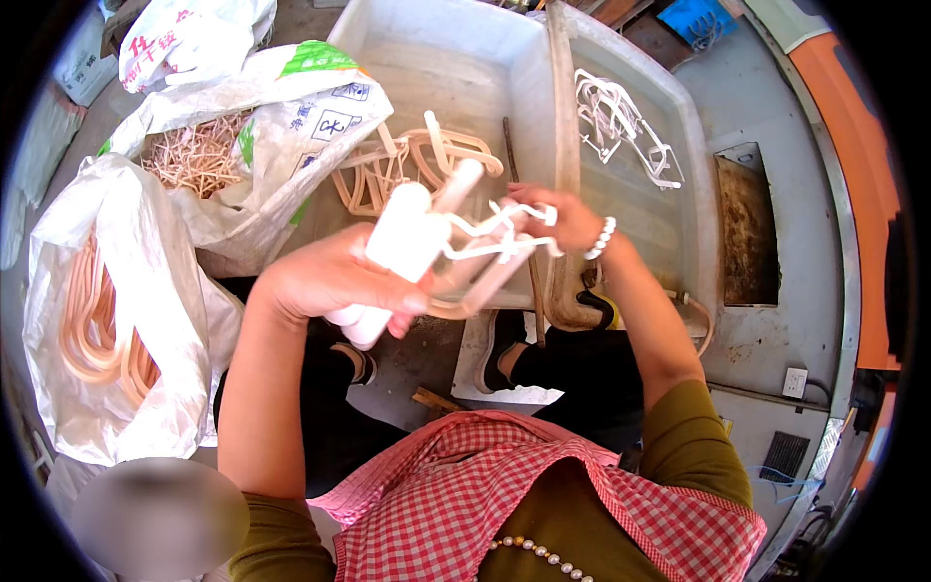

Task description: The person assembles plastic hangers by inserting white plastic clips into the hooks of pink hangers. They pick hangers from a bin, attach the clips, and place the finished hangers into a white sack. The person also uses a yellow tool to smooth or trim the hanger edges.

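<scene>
My left hand is closed around thick white plastic pieces with rounded ends, thumb across them. Thin, branching white plastic strips, like a moulding sprue, stretch from these pieces to my right hand. The right fingers are closed around the far end of the strips, partly hidden by them. Just below the strips, a pale peach bent bar shows, blurred; which hand holds it I cannot tell. Both hands are above the front edge of a double tub.
In the white tub lie several peach plastic frames. More white strips lie in its right compartment. At left, one sack holds thin peach scraps, another curved peach parts. A stick leans at the divider.
</scene>
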The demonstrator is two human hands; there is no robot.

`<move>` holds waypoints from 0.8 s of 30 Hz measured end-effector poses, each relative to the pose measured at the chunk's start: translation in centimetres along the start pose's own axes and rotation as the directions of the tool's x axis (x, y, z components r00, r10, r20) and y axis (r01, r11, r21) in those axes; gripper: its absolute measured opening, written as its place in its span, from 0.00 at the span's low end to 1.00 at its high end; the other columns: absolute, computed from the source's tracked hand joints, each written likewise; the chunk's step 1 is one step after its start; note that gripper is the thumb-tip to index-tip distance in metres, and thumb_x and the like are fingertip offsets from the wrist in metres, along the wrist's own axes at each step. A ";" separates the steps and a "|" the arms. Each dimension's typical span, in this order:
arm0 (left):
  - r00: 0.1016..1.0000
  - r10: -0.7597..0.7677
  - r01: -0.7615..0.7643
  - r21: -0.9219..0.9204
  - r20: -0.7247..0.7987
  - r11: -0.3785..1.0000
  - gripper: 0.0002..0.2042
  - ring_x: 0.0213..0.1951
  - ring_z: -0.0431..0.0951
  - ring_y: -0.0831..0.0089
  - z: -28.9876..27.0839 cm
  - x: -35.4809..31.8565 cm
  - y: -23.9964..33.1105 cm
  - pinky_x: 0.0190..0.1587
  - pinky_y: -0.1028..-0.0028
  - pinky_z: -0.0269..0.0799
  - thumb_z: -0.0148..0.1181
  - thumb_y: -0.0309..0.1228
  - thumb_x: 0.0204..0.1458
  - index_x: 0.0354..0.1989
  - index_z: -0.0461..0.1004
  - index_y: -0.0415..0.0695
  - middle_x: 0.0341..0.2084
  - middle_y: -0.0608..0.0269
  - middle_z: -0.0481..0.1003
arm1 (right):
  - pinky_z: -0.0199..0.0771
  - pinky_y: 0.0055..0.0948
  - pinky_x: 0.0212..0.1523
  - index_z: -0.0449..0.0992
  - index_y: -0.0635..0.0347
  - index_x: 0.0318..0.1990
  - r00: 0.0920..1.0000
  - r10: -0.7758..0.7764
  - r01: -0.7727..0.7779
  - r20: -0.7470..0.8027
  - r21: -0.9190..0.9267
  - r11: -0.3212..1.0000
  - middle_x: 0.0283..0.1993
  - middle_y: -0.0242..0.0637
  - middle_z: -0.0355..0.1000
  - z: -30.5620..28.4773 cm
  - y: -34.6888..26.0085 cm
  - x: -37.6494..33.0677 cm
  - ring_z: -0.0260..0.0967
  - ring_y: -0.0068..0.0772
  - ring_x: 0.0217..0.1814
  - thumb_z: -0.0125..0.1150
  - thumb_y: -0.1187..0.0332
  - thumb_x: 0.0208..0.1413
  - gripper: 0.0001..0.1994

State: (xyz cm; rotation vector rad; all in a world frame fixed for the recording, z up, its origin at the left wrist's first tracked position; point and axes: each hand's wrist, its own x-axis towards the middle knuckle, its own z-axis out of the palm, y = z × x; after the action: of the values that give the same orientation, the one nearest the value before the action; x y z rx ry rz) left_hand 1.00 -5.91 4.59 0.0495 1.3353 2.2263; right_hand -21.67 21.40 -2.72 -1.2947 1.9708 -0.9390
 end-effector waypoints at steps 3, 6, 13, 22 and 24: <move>0.984 -0.003 0.012 0.048 -0.176 0.999 0.12 0.22 0.73 0.75 -1.2 -0.8 0.4 0.28 0.74 0.71 0.68 0.30 0.43 0.33 0.72 0.40 0.21 0.63 0.73 | 0.69 0.32 0.46 0.74 0.60 0.41 0.954 0.275 -0.251 0.124 -0.177 0.952 0.42 0.38 0.74 -3.9 -4.7 -1.5 0.70 0.31 0.43 0.65 0.63 0.51 0.14; 0.967 0.088 -0.079 0.048 -0.239 0.996 0.13 0.21 0.72 0.75 -1.5 -0.4 0.1 0.26 0.75 0.70 0.68 0.33 0.44 0.33 0.71 0.41 0.19 0.64 0.72 | 0.70 0.31 0.43 0.74 0.60 0.40 0.941 0.263 -0.204 0.213 -0.262 0.943 0.38 0.37 0.75 -4.2 -8.4 -2.6 0.71 0.29 0.40 0.64 0.59 0.52 0.15; 0.971 0.124 -0.140 -0.068 -0.202 0.988 0.13 0.19 0.70 0.73 -1.2 0.1 0.1 0.25 0.73 0.68 0.67 0.34 0.45 0.31 0.69 0.41 0.17 0.64 0.69 | 0.67 0.37 0.39 0.71 0.58 0.34 0.996 0.030 0.027 0.080 -0.631 0.775 0.30 0.40 0.70 -2.0 -9.6 -3.7 0.69 0.44 0.36 0.62 0.62 0.51 0.11; 0.987 0.043 -0.054 -0.066 -0.157 0.996 0.14 0.21 0.71 0.72 -2.0 0.3 -1.1 0.26 0.72 0.68 0.66 0.36 0.47 0.31 0.68 0.42 0.18 0.63 0.69 | 0.64 0.33 0.35 0.67 0.53 0.26 0.951 -0.242 0.280 0.193 -0.868 0.410 0.26 0.33 0.65 -1.9 -9.5 -4.0 0.66 0.37 0.32 0.64 0.62 0.41 0.11; 0.984 0.015 -0.033 -0.099 -0.177 0.994 0.13 0.21 0.71 0.72 -2.0 -0.1 -1.3 0.26 0.71 0.69 0.66 0.35 0.47 0.31 0.68 0.42 0.18 0.63 0.70 | 0.65 0.34 0.34 0.67 0.51 0.25 0.948 -0.263 0.262 0.180 -0.911 0.318 0.24 0.31 0.64 -1.9 -9.4 -4.4 0.67 0.34 0.31 0.62 0.61 0.42 0.10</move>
State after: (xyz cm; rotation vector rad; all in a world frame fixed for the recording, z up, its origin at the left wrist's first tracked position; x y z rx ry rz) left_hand 1.00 -7.08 2.48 -0.1737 1.3147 2.3616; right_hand -16.79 23.36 6.48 -2.2735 2.4061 0.2702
